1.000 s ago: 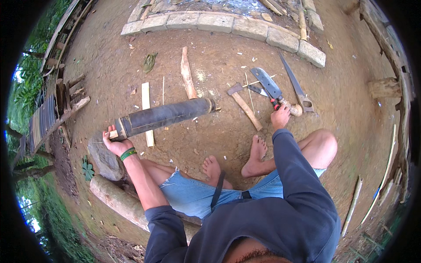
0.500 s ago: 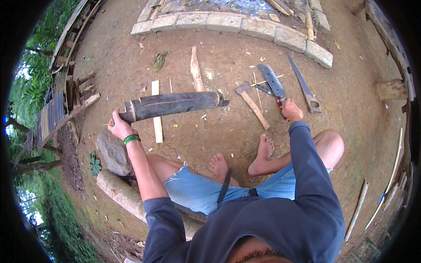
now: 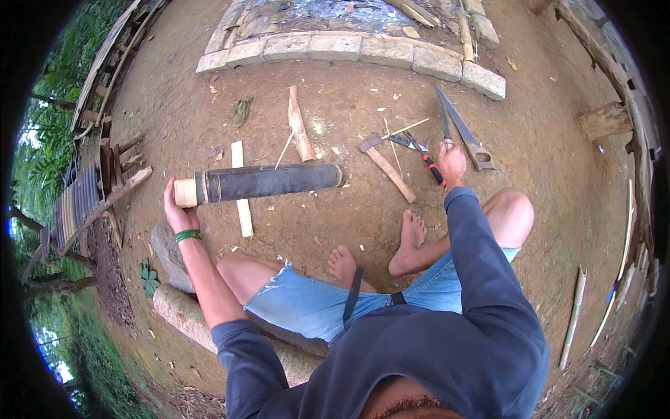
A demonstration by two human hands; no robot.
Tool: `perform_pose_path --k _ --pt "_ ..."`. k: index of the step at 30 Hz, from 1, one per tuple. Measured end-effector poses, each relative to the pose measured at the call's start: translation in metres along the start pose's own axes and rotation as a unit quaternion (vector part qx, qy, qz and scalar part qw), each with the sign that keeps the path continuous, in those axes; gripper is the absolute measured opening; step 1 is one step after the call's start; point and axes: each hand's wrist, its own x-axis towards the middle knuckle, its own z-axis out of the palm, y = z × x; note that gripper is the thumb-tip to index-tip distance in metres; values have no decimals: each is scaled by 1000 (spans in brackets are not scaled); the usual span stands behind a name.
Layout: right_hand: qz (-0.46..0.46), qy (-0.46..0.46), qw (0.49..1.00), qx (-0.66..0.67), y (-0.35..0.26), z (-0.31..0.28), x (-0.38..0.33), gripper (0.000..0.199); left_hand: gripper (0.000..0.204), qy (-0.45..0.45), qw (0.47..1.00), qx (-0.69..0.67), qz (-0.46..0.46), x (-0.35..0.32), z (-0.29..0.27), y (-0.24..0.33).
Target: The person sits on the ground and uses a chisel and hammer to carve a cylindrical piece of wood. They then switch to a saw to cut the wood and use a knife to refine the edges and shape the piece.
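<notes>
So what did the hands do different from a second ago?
The right hand let go of the big chopping knife and moved onto the tools on the ground, by a red-handled tool. The knife is no longer in view. The left hand kept holding the pale end of the dark bamboo tube. The hatchet and saw stayed put.

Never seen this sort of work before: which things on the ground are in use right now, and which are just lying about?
In use:
- dark bamboo tube, left hand at its pale end
- red-handled knife, under the right hand

Lying about:
- hatchet
- handsaw
- pale wooden slat
- split stick
- stone border
</notes>
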Motion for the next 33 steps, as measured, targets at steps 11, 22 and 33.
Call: perform_pose_path --k 11,22,33 --pt "-265 -189 945 -43 -32 62 -100 43 30 50 966 244 -75 30 -109 -63" --pt "-247 -73 966 7 -95 115 -97 37 42 250 933 140 -217 -93 -242 -229" --pt "-99 6 952 -288 142 43 112 53 53 248 940 72 -223 -78 -236 -261"
